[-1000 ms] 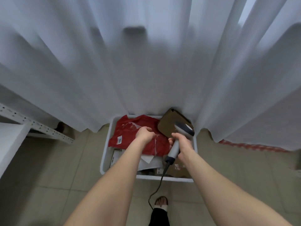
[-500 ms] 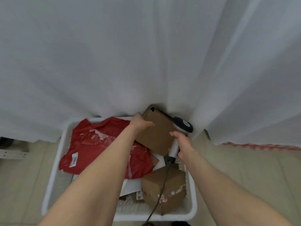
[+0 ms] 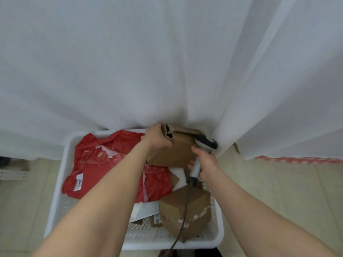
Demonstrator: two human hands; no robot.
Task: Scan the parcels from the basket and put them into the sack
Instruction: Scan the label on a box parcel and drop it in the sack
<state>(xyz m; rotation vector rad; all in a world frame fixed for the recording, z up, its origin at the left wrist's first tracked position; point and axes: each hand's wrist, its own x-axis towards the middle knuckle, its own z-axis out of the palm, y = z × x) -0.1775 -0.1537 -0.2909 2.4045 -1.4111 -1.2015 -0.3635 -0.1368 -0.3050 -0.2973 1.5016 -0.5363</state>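
The left hand (image 3: 156,138) grips the cardboard box (image 3: 174,154) by its upper edge at the far end of the basket (image 3: 61,182); the right hand (image 3: 206,162) holds the scanner (image 3: 205,142). The box looks stiff and probably light (torn at the top), so an edge grip should suit it.

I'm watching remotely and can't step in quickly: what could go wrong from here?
The scanner trails its cable across the brown box in the basket; pulling could snag it or tip the box. The white fabric hangs against the flat brown parcel and the scanner head, so it may block the scan. The left hand grips that parcel by one edge only; it might slip.
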